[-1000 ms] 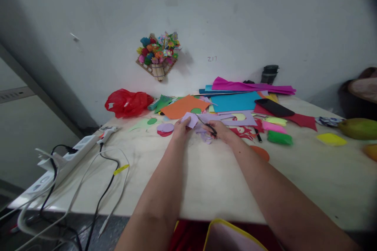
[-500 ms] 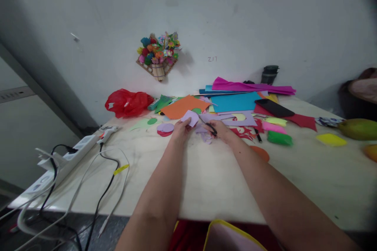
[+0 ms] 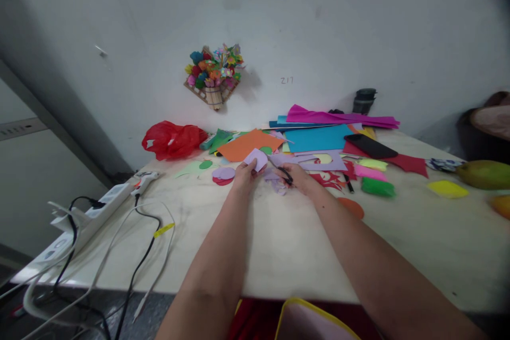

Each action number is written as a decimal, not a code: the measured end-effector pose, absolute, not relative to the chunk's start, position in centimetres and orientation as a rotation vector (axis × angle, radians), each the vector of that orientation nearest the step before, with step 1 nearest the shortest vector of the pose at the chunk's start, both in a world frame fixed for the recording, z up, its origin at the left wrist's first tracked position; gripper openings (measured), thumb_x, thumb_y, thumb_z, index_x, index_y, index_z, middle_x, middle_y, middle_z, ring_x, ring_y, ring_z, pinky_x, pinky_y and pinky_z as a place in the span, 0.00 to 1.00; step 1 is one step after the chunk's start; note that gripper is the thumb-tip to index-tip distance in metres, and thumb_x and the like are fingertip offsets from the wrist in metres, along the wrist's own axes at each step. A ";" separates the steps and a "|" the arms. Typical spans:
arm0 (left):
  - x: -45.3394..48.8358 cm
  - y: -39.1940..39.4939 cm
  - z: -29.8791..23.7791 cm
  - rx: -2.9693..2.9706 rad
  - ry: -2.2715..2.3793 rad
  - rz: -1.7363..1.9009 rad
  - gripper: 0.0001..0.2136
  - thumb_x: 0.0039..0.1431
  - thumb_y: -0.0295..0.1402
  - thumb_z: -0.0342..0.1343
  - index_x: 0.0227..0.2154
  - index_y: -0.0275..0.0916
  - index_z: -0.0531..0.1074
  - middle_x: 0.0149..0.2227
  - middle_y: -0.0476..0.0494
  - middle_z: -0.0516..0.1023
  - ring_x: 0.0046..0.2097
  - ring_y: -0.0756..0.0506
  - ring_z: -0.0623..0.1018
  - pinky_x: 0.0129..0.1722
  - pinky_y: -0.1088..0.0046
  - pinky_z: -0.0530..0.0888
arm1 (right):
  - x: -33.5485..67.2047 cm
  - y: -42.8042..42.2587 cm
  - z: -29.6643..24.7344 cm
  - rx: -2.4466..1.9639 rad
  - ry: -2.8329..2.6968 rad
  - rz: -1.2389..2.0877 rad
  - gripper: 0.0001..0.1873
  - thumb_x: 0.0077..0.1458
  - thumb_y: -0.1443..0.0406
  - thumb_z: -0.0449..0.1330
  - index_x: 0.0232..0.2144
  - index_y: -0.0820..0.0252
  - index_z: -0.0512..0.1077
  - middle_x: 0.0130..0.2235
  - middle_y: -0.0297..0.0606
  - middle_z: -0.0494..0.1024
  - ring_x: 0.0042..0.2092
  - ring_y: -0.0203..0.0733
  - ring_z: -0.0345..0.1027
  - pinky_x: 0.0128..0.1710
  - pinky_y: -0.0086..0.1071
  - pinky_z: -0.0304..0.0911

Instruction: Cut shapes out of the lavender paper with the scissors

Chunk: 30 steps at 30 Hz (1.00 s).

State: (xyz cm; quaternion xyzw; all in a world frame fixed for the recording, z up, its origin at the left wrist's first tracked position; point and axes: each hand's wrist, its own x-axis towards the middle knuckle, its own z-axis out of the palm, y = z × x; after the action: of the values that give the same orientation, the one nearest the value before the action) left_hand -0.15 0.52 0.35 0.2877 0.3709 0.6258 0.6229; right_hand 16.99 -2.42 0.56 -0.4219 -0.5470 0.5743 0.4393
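Observation:
Near the middle of the table, my left hand point(image 3: 246, 173) pinches a small piece of lilac paper point(image 3: 257, 158) and holds it up off the table. The fingers of my right hand point(image 3: 297, 176) are closed round the dark handles of a pair of scissors point(image 3: 285, 173). The blades point up and left, their tips at the right edge of the lilac piece. Curled lilac offcuts point(image 3: 278, 186) lie under the scissors. Left of my left hand are lilac discs point(image 3: 223, 172) on top of red ones. A cut lilac sheet point(image 3: 337, 162) with holes lies behind my right hand.
Orange paper point(image 3: 251, 144), blue sheets point(image 3: 319, 138) and a black phone point(image 3: 370, 145) lie at the back. Right of my arm are red scraps point(image 3: 327, 180), an orange disc point(image 3: 351, 207) and a green packet point(image 3: 377, 187). A power strip point(image 3: 90, 218) with cables runs along the left.
The lilac piece has turned slightly in my left hand, and its right edge now looks more rounded. The scissors stay beside it. The other things have not moved.

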 end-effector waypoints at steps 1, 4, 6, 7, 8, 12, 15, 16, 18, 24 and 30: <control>-0.1 0.5 0.4 0.663 0.857 1.430 0.09 0.58 0.22 0.63 0.42 0.31 0.76 0.31 0.41 0.82 0.29 0.48 0.82 0.33 0.72 0.83 | 16.9 -2.6 0.8 -1.125 -1.321 1.410 0.12 0.48 0.59 0.64 0.24 0.57 0.66 0.14 0.28 0.65 0.17 0.32 0.55 0.16 0.27 0.49; -0.2 0.5 0.3 0.682 0.866 1.403 0.05 0.60 0.22 0.61 0.40 0.31 0.76 0.31 0.41 0.82 0.30 0.47 0.83 0.33 0.73 0.83 | 16.6 -3.1 1.4 -1.180 -1.287 1.410 0.11 0.48 0.60 0.63 0.23 0.57 0.65 0.14 0.29 0.65 0.17 0.32 0.55 0.17 0.26 0.50; -0.2 0.5 0.3 0.700 0.862 1.393 0.04 0.61 0.21 0.60 0.39 0.30 0.76 0.32 0.40 0.83 0.31 0.46 0.83 0.34 0.72 0.83 | 16.5 -3.2 1.6 -1.167 -1.294 1.410 0.13 0.48 0.59 0.64 0.22 0.57 0.64 0.14 0.29 0.66 0.17 0.32 0.56 0.16 0.26 0.49; -0.2 0.5 0.2 0.708 0.859 1.390 0.04 0.61 0.21 0.61 0.39 0.30 0.76 0.32 0.39 0.83 0.31 0.46 0.83 0.34 0.72 0.83 | 16.5 -3.2 1.6 -1.160 -1.296 1.407 0.14 0.47 0.59 0.64 0.22 0.57 0.64 0.14 0.28 0.66 0.17 0.32 0.56 0.16 0.26 0.49; -0.2 0.5 0.2 0.714 0.857 1.387 0.04 0.60 0.21 0.61 0.38 0.30 0.76 0.32 0.39 0.83 0.31 0.46 0.84 0.34 0.72 0.83 | 16.5 -3.2 1.5 -1.160 -1.296 1.402 0.15 0.46 0.58 0.65 0.22 0.56 0.63 0.14 0.28 0.66 0.17 0.32 0.57 0.16 0.26 0.49; -0.2 0.5 0.1 0.732 0.847 1.366 0.05 0.58 0.22 0.63 0.38 0.29 0.76 0.32 0.40 0.83 0.31 0.46 0.83 0.33 0.73 0.83 | 16.7 -2.9 1.1 -1.176 -1.303 1.380 0.17 0.44 0.55 0.67 0.23 0.57 0.64 0.15 0.28 0.67 0.16 0.31 0.57 0.15 0.25 0.48; -0.3 0.6 0.0 0.740 0.851 1.348 0.09 0.57 0.24 0.65 0.41 0.29 0.77 0.32 0.39 0.83 0.32 0.45 0.84 0.34 0.71 0.83 | 16.8 -2.7 0.8 -1.173 -1.342 1.357 0.18 0.43 0.55 0.69 0.23 0.57 0.65 0.15 0.27 0.68 0.16 0.30 0.56 0.14 0.24 0.47; -0.4 0.6 -0.1 0.739 0.854 1.344 0.10 0.57 0.24 0.66 0.42 0.29 0.77 0.32 0.39 0.84 0.32 0.44 0.84 0.34 0.71 0.84 | 16.8 -2.6 0.8 -1.173 -1.350 1.347 0.18 0.43 0.55 0.70 0.23 0.57 0.65 0.15 0.27 0.67 0.15 0.30 0.56 0.14 0.24 0.47; -0.4 0.7 -0.2 0.734 0.853 1.345 0.12 0.56 0.25 0.66 0.44 0.29 0.77 0.33 0.38 0.84 0.33 0.43 0.85 0.34 0.70 0.84 | 16.8 -2.5 0.7 -1.174 -1.360 1.329 0.19 0.42 0.56 0.70 0.23 0.57 0.65 0.14 0.27 0.67 0.15 0.30 0.56 0.14 0.24 0.46; -0.3 0.8 -0.3 0.721 0.841 1.362 0.13 0.56 0.25 0.66 0.44 0.30 0.77 0.32 0.39 0.84 0.33 0.43 0.85 0.35 0.69 0.84 | 16.8 -2.1 0.3 -1.133 -1.378 1.305 0.18 0.44 0.56 0.69 0.21 0.57 0.64 0.15 0.27 0.66 0.15 0.30 0.54 0.14 0.25 0.47; -0.4 0.9 -0.2 0.718 0.864 1.363 0.09 0.58 0.23 0.63 0.42 0.29 0.77 0.33 0.38 0.84 0.33 0.44 0.84 0.37 0.67 0.84 | 16.9 -1.9 0.1 -1.141 -1.373 1.321 0.16 0.45 0.58 0.68 0.21 0.57 0.64 0.15 0.27 0.66 0.16 0.30 0.55 0.15 0.26 0.48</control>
State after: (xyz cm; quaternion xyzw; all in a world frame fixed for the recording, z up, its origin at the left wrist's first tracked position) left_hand -0.35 0.85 -0.21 0.3141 0.3779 0.5962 0.6349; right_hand 16.86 -1.87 0.06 -0.4601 -0.5540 0.5329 0.4442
